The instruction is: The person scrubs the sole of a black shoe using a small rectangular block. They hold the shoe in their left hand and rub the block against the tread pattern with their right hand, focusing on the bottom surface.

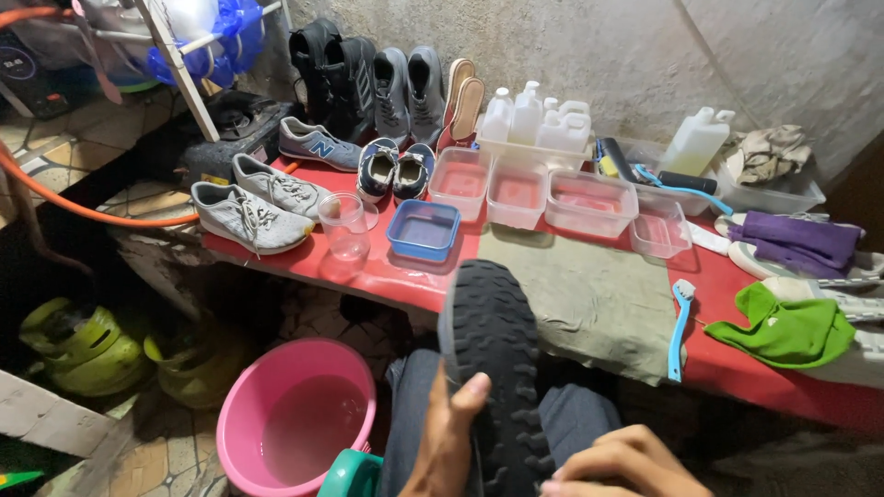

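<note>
A cluster of white plastic bottles (539, 118) stands against the wall at the back of the red desk (405, 274), with one larger translucent white jug (695, 140) further right beside a rag pile.

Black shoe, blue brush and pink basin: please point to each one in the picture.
black shoe (490, 354), head view, on the middle of its treaded sole.
blue brush (679, 333), head view, on its handle.
pink basin (241, 400), head view, on its left rim.
</note>
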